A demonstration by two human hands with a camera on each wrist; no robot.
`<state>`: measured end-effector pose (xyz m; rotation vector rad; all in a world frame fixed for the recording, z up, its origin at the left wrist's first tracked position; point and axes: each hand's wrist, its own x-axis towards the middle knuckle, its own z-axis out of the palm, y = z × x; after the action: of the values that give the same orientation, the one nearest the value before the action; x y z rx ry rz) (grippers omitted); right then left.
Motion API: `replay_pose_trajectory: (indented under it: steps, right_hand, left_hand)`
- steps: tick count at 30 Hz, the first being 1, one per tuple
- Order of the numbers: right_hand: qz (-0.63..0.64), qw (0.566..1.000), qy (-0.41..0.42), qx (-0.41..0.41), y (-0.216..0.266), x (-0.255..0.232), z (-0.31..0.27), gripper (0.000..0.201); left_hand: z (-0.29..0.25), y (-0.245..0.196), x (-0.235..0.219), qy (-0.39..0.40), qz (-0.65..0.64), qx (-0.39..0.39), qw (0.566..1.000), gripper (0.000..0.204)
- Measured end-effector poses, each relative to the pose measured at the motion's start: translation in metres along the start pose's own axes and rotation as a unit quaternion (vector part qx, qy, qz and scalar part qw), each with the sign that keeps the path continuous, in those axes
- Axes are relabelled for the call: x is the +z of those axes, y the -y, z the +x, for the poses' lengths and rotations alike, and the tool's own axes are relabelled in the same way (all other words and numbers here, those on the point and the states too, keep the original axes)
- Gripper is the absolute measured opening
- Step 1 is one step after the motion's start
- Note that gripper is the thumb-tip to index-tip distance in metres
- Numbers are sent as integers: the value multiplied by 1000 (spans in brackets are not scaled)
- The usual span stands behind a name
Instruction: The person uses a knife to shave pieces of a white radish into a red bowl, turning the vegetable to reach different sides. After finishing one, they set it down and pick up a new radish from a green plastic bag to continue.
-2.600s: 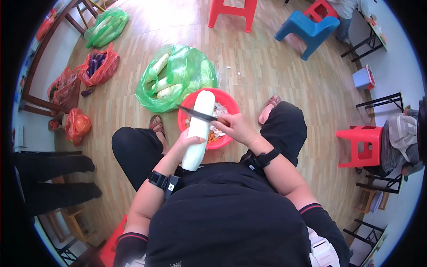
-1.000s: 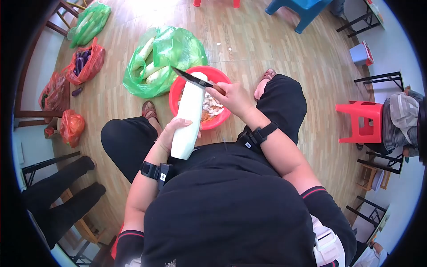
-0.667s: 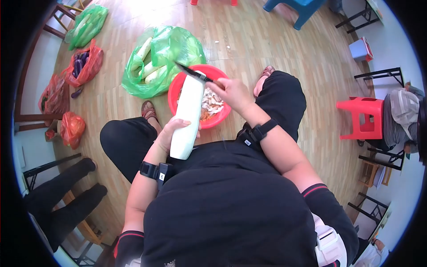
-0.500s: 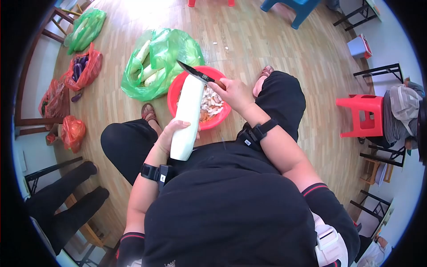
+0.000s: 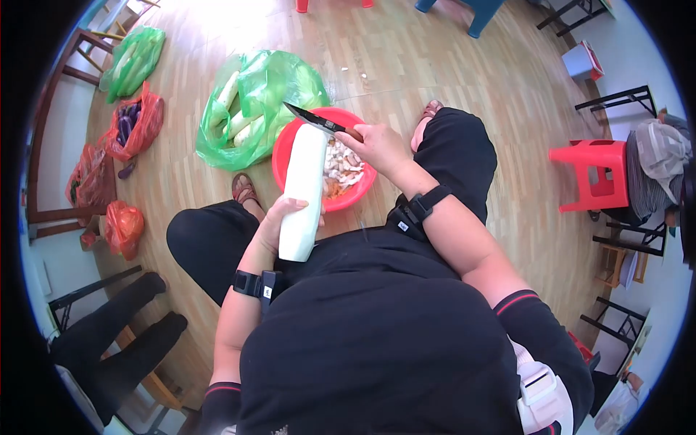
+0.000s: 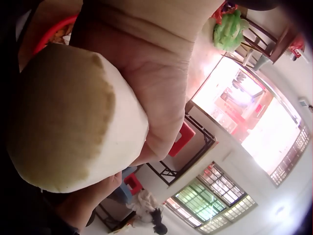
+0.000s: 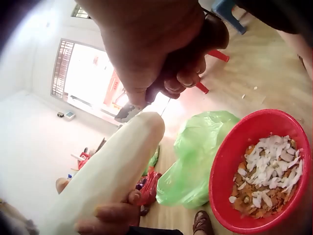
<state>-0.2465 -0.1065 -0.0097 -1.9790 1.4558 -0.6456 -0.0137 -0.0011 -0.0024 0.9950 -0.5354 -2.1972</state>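
A long peeled white radish point(image 5: 304, 174) slants over a red basin point(image 5: 370, 181). My left hand point(image 5: 277, 219) grips it around its lower half, thumb on top. In the left wrist view the near butt end of the radish point(image 6: 63, 122) fills much of the picture. My right hand point(image 5: 383, 150) holds a knife point(image 5: 313, 118) by its brown handle. The dark blade crosses right at the radish's far tip, pointing left. White peelings point(image 7: 271, 161) lie over orange-brown scraps in the basin, as the right wrist view shows.
Beyond the basin lies a green bag point(image 5: 272, 90) of white radishes. Red bags, one with eggplants point(image 5: 129, 122), stand at the left near another green bag point(image 5: 134, 61). A red stool point(image 5: 594, 174) is at the right, beside a seated person. My legs flank the basin.
The knife has gone from across the radish's upper body to its far tip. Left hand and radish keep their hold and pose; the head view has shifted a little.
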Motion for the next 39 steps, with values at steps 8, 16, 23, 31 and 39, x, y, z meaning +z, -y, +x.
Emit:
replay_pose_trajectory:
  steps: [8, 16, 23, 31, 39]
  right_hand:
    - [58, 994, 62, -75, 18, -3, -10, 41]
    - [-23, 999, 26, 35, -4, -2, 3, 48]
    - [33, 997, 31, 65, 7, -6, 0, 48]
    - [-35, 999, 19, 13, 3, -4, 0, 44]
    - [-62, 997, 5, 55, 3, -8, -1, 45]
  left_hand:
    - [-1, -3, 8, -10, 2, 14, 1000, 57]
    - [-3, -5, 13, -30, 32, 1, 999, 59]
    - [-3, -5, 12, -29, 39, 12, 999, 60]
    - [-4, -5, 15, -59, 64, 1, 996, 58]
    - [-1, -3, 11, -63, 83, 14, 995, 57]
